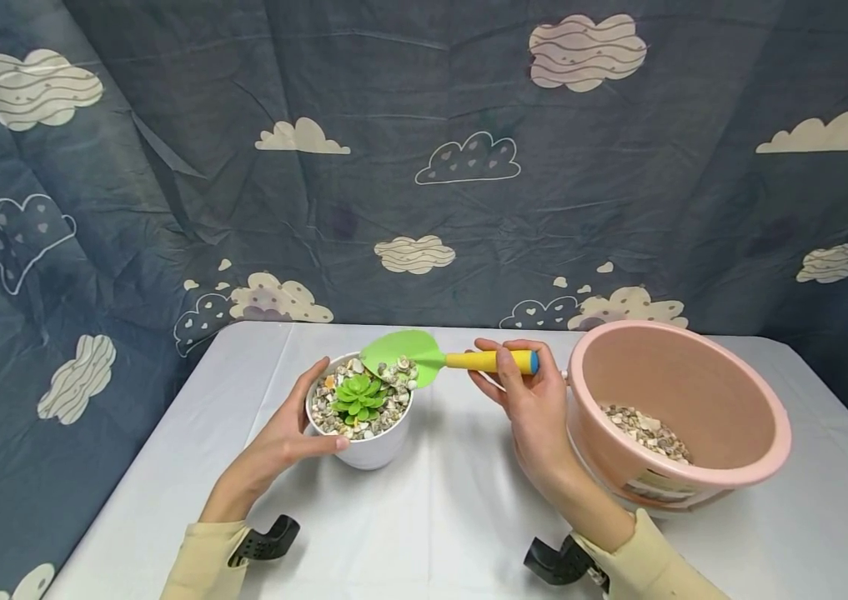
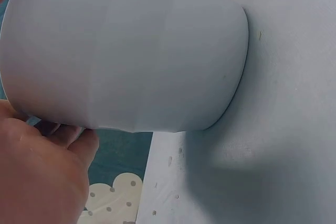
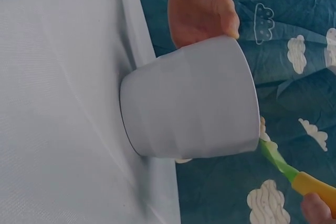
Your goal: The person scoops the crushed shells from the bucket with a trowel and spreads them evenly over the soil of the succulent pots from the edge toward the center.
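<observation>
A white flower pot point(image 1: 373, 452) stands on the table, filled with small pebbles point(image 1: 326, 398) around a green succulent point(image 1: 358, 397). My left hand point(image 1: 273, 442) grips the pot at its left side, thumb at the front of the rim and fingers round the back. In my right hand point(image 1: 532, 408) is the yellow handle of a toy trowel point(image 1: 479, 361), held between thumb and fingers. Its green blade reaches over the pot's right rim, with a small heap of pebbles at its edge. The right wrist view shows the blade point(image 3: 275, 158) tilted at the rim.
To the right stands a large pink tub point(image 1: 679, 400) with more pebbles point(image 1: 647, 433) at its bottom, close beside my right hand. A white cloth covers the table point(image 1: 424, 533). Behind hangs a dark blue curtain point(image 1: 393, 200) with clouds.
</observation>
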The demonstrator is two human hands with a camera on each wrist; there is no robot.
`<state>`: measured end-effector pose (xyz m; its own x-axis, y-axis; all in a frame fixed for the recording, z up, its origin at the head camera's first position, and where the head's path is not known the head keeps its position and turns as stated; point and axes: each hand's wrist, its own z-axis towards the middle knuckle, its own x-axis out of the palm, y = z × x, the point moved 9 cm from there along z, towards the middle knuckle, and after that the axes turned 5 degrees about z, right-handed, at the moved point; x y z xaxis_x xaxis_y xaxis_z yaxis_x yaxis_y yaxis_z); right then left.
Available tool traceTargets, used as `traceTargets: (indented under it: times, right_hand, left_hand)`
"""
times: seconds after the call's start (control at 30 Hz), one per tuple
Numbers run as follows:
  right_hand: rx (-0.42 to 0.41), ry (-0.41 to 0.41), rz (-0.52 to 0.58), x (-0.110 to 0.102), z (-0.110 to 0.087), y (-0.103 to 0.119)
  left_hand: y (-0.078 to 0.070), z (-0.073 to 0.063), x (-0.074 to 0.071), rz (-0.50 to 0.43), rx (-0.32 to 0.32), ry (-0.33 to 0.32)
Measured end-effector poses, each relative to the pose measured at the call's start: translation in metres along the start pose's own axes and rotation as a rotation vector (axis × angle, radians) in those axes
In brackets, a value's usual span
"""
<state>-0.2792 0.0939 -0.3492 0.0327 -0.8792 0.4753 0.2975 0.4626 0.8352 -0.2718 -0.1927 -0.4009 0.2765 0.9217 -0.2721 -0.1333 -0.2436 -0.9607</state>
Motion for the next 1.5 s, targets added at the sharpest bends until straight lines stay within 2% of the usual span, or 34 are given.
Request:
traceTargets:
  times: [0.3, 0.4, 0.63, 0.83, 1.13, 1.33, 1.5]
  right_hand:
    - [0.091, -0.075, -0.006, -0.009, 0.006, -0.012]
    - [0.111, -0.078, -0.013, -0.011, 0.008, -0.013]
    - [0.147, -0.062, 0.031, -0.008, 0.011, -0.009]
    - [0.180, -0.053, 0.033, -0.007, 0.009, -0.005]
    - [0.106, -0.020, 0.000, -0.001, 0.010, 0.004]
    - [0.105, -0.030, -0.019, -0.001, 0.010, 0.004]
    - [0.037, 0.005, -0.048, 0.002, 0.010, 0.012]
  left_hand:
    - [0.002, 0.000, -0.002, 0.094, -0.016, -0.035]
    - [0.003, 0.000, -0.001, 0.077, -0.014, -0.039]
    - [0.005, 0.000, 0.003, -0.035, -0.021, 0.001]
    - [0.004, 0.000, 0.002, -0.028, -0.015, 0.006]
    - [0.001, -0.002, -0.004, 0.133, -0.018, -0.037]
    - [0.003, -0.002, 0.000, 0.052, -0.047, 0.007]
    - [0.001, -0.003, 0.000, 0.007, -0.039, 0.039]
